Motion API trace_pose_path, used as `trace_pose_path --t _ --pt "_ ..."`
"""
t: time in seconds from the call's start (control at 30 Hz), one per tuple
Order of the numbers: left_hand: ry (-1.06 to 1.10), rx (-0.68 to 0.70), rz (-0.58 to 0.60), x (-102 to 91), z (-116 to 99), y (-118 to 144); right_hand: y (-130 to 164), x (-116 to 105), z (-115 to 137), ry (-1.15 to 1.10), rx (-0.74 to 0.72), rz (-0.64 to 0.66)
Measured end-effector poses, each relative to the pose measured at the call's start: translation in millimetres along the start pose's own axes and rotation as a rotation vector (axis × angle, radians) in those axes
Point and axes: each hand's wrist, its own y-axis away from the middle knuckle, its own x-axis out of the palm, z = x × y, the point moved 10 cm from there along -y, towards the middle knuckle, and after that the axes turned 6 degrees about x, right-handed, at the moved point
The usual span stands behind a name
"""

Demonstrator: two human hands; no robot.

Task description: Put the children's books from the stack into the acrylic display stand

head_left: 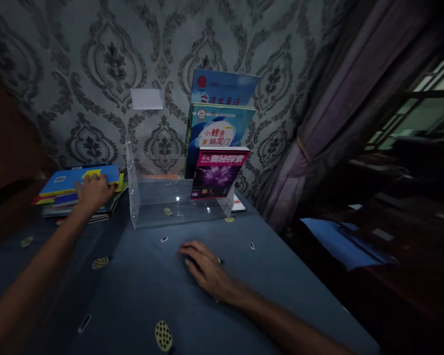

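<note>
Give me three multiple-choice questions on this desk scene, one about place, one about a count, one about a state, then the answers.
1. Where does the left hand rest?
A. on the flat stack of colourful books
B. inside the clear acrylic stand
C. on the purple curtain

2. How many books stand upright in the stand?
A. one
B. three
C. five

3. How is the right hand?
A. gripping a book
B. lying flat on the blue tablecloth
C. raised in the air

Answers:
1 A, its fingers lie on the top blue book.
2 B, the magenta-covered book is in front with two blue ones behind.
3 B, palm down, holding nothing.
</note>
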Motion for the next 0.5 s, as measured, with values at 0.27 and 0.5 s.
trace_pose_path --t 0.27,0.5 --pt "-0.032 0.057 -0.015 -7.7 -5 1 -2 -1 4 0.036 0.009 0.026" --pt "-0.109 -0.022 0.082 -6.5 6 -12 -4 1 5 0.092 -0.008 0.052"
